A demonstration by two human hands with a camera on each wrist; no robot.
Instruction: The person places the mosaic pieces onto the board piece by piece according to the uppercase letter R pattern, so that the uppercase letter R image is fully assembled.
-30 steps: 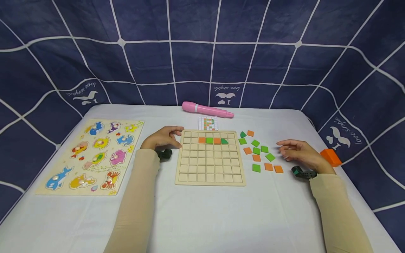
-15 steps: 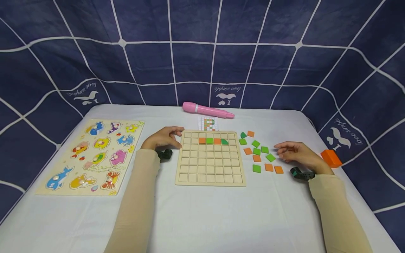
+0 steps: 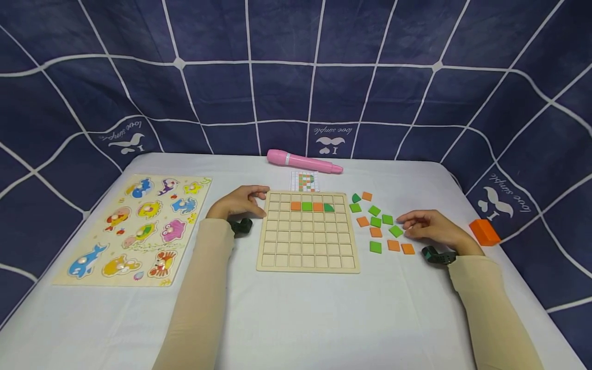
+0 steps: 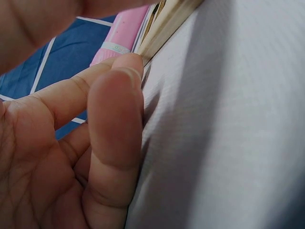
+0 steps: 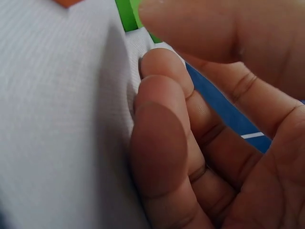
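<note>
A wooden grid board [image 3: 307,246] lies flat in the middle of the table. One of its upper rows holds an orange tile [image 3: 296,206], a green tile [image 3: 307,206], another orange tile [image 3: 317,206] and a dark green rounded tile [image 3: 329,207]. My left hand [image 3: 238,202] rests at the board's upper left corner, thumb and fingertips at its edge. Right of the board, several loose green and orange square tiles lie scattered. My right hand [image 3: 435,227] is beside them, fingers loosely bent, its fingertips close to a green square tile [image 3: 396,231]; contact is hard to tell.
A printed pattern card [image 3: 305,181] lies behind the board, with a pink microphone-shaped object [image 3: 305,162] beyond it. On the left is a wooden sea-animal puzzle [image 3: 139,231]. An orange block [image 3: 484,232] stands near the right edge. A dark blue checked cloth [image 3: 287,92] hangs behind.
My right hand has moved slightly left, toward the loose tiles. The left hand, the board and its tiles stay where they were.
</note>
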